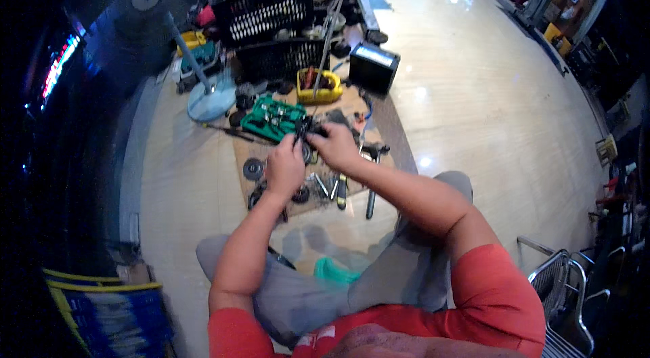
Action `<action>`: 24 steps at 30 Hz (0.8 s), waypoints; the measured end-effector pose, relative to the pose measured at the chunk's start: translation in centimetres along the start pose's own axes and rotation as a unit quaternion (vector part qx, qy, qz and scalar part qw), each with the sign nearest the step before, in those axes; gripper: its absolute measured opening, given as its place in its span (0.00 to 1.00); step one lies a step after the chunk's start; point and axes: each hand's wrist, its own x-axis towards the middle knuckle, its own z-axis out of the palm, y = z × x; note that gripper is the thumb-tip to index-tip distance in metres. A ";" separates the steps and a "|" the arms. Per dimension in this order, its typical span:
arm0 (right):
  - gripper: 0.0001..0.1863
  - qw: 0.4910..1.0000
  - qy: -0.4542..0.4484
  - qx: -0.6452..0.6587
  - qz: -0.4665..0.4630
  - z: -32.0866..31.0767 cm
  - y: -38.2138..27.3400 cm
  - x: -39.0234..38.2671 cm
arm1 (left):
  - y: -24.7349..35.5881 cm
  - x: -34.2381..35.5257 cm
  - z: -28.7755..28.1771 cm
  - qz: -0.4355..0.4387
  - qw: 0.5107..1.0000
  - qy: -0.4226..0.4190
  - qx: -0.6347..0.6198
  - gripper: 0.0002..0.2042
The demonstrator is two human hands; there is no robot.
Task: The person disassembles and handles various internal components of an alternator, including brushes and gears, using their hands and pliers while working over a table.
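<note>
Both hands meet over a brown cardboard sheet on the floor, with a small dark mechanical part [307, 129] between them. My left hand [285, 167] pinches it from the near left side, fingers pressed together. From the right, my right hand [336, 146] grips it with closed fingers. The part's exact kind is too small and covered to tell. Just beyond my left hand lies a green tool case [271, 118] with metal pieces in it. Nearer to me are a round grey disc [253, 168], a yellow-and-black handled tool [342, 193] and a hammer-like tool [372, 194].
A yellow tub [319, 87] of tools and a black battery [374, 68] stand beyond the cardboard [318, 207]. Black crates [264, 9] are stacked behind. A fan with a pale blue base [211, 98] stands at the left, a metal chair [558, 290] at the lower right.
</note>
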 end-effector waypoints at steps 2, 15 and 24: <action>0.11 0.998 -0.026 0.036 0.040 -0.4 -1.2 -0.4 | -0.8 -0.1 0.5 0.003 1.000 0.006 -0.024 0.09; 0.10 0.997 -0.036 -0.017 -0.071 -0.7 -0.1 -0.2 | -0.3 0.4 0.0 0.001 0.999 -0.001 -0.052 0.09; 0.07 0.909 -0.145 -0.294 -0.257 -3.9 -0.5 1.2 | 0.3 0.4 -1.5 0.033 0.990 -0.122 0.055 0.07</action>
